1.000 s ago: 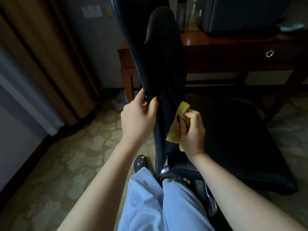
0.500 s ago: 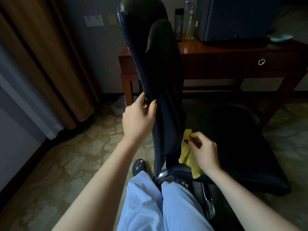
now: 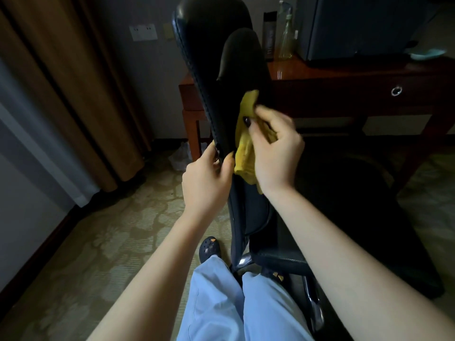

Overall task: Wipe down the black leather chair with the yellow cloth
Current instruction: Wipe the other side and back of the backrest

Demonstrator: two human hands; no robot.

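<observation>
The black leather chair (image 3: 216, 57) stands side-on in front of me, its backrest rising up the middle of the view and its seat (image 3: 357, 205) stretching to the right. My left hand (image 3: 206, 178) grips the backrest's stitched side edge at mid height. My right hand (image 3: 273, 148) holds the crumpled yellow cloth (image 3: 245, 141) and presses it against the backrest's front face, just right of my left hand. The right hand is slightly blurred.
A reddish wooden desk (image 3: 344, 77) with a ring-pull drawer stands behind the chair, carrying a spray bottle (image 3: 286, 40), a dark bottle and a dark box. Brown curtains (image 3: 73, 82) hang at the left. Patterned carpet (image 3: 123, 217) lies below. My legs and dark shoe (image 3: 209, 249) are by the chair base.
My right hand has carried the yellow cloth from low on the backrest, near the seat, up to mid height. The left hand keeps its grip on the edge.
</observation>
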